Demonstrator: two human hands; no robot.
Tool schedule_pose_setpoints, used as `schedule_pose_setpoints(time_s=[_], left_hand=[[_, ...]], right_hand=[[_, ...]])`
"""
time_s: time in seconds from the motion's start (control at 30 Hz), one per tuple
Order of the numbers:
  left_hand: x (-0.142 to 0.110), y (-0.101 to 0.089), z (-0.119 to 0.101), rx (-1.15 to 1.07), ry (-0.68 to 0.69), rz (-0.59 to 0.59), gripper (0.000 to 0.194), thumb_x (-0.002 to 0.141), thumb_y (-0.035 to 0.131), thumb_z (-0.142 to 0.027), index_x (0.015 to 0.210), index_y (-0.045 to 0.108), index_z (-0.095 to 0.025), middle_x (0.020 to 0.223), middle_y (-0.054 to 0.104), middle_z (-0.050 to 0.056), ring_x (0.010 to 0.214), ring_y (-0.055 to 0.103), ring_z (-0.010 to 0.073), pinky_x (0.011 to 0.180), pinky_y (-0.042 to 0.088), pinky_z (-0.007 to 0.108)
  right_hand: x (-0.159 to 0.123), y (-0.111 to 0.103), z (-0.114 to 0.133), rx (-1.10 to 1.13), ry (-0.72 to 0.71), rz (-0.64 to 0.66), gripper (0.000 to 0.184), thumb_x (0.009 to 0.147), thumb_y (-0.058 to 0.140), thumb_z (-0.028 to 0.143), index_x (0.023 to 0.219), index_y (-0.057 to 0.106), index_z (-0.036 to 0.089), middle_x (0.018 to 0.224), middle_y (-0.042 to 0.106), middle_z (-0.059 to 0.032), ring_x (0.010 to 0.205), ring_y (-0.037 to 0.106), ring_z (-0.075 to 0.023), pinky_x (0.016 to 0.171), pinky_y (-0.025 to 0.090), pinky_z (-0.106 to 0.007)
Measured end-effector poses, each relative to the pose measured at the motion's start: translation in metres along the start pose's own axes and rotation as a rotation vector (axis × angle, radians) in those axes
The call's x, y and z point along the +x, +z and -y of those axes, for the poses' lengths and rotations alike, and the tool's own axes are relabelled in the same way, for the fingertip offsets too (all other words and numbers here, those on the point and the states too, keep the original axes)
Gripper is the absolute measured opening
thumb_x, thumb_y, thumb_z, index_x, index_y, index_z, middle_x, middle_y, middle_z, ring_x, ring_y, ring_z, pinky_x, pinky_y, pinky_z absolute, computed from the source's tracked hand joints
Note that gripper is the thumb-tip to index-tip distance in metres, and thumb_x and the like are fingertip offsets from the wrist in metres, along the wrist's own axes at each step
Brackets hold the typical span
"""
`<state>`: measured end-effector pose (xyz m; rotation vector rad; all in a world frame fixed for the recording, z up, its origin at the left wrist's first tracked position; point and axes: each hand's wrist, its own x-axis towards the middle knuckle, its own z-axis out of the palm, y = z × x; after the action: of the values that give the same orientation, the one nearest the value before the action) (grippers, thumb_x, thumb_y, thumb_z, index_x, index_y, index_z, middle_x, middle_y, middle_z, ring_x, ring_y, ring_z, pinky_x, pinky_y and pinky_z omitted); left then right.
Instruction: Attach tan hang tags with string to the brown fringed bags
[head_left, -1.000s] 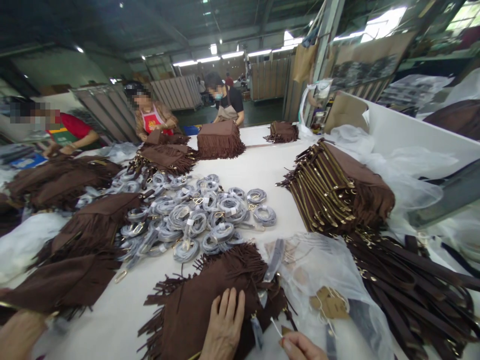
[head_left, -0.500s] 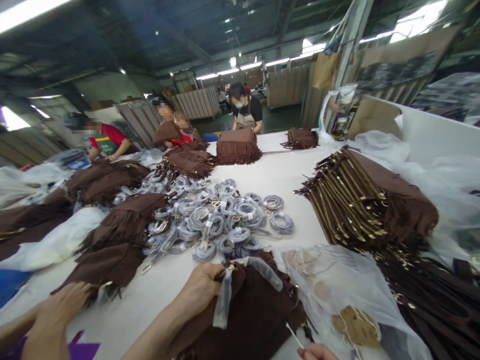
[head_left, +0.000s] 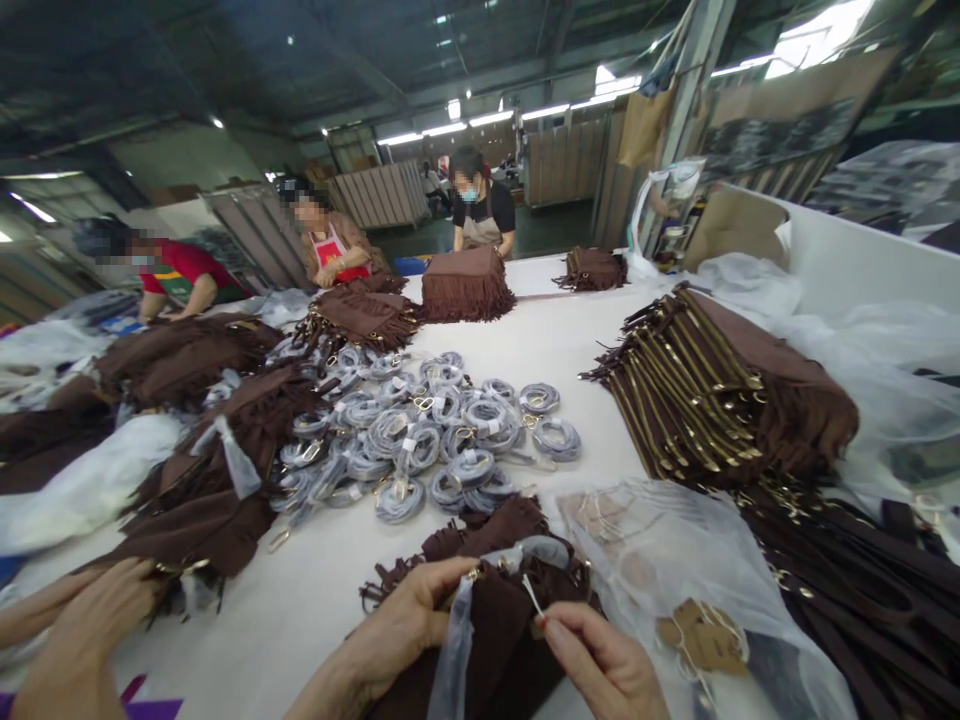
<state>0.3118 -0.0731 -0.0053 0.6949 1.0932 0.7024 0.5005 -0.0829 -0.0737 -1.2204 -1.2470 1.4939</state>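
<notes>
A brown fringed bag point(head_left: 487, 640) lies at the front of the table, with gold-coloured metal fittings and strips of clear plastic wrap point(head_left: 451, 650) on it. My left hand point(head_left: 405, 630) is closed on its upper edge, thumb and fingers near a metal fitting. In a pinch, my right hand point(head_left: 600, 655) holds a thin white string point(head_left: 533, 594), whose end points up over the bag close to the left hand's fingers. What is at the string's lower end is mostly hidden by the fingertips.
Coiled, plastic-wrapped straps point(head_left: 420, 430) are heaped ahead. Stacked brown bags point(head_left: 787, 390) and dark straps point(head_left: 840, 590) lie right, near a plastic bag with brown paper tags point(head_left: 701, 635). At left, a co-worker's hands point(head_left: 105, 610) touch another brown bag point(head_left: 202, 535). Several people work beyond.
My right hand has moved up and left with the white string, from beside the bag to over it. The far co-worker in a red apron no longer holds up a brown piece.
</notes>
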Motion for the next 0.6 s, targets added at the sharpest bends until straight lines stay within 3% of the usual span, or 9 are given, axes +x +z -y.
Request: schedule_pose_setpoints(time_s=[0.2, 0.37, 0.6], left_hand=[[-0.005, 0.009, -0.019, 0.061, -0.032, 0.097, 0.051, 0.061, 0.062, -0.008, 0.111, 0.060, -0.019, 0.092, 0.066, 0.002, 0.088, 0.058, 0.0196, 0.082, 0.042, 0.028], [0.002, 0.007, -0.007, 0.071, -0.037, 0.091, 0.052, 0.061, 0.062, -0.008, 0.112, 0.059, -0.020, 0.096, 0.065, 0.002, 0.089, 0.057, 0.0199, 0.079, 0.043, 0.027], [0.007, 0.006, 0.006, 0.033, 0.006, 0.125, 0.058, 0.062, 0.061, -0.001, 0.115, 0.056, -0.023, 0.094, 0.066, 0.000, 0.084, 0.058, 0.0151, 0.074, 0.043, 0.021]], right_hand=[[0.009, -0.004, 0.003, -0.139, -0.075, 0.020, 0.033, 0.077, 0.052, 0.049, 0.065, 0.063, 0.021, 0.054, 0.047, 0.0023, 0.050, 0.040, -0.0127, 0.046, 0.032, -0.021], [0.011, -0.008, 0.008, -0.301, -0.143, 0.042, 0.029, 0.081, 0.048, 0.040, 0.062, 0.059, 0.020, 0.050, 0.043, 0.0039, 0.043, 0.036, -0.0102, 0.041, 0.026, -0.022], [0.015, -0.014, 0.009, -0.632, -0.452, 0.022, 0.025, 0.087, 0.038, 0.024, 0.071, 0.057, 0.020, 0.059, 0.057, 0.0009, 0.051, 0.054, -0.0117, 0.048, 0.037, -0.020]])
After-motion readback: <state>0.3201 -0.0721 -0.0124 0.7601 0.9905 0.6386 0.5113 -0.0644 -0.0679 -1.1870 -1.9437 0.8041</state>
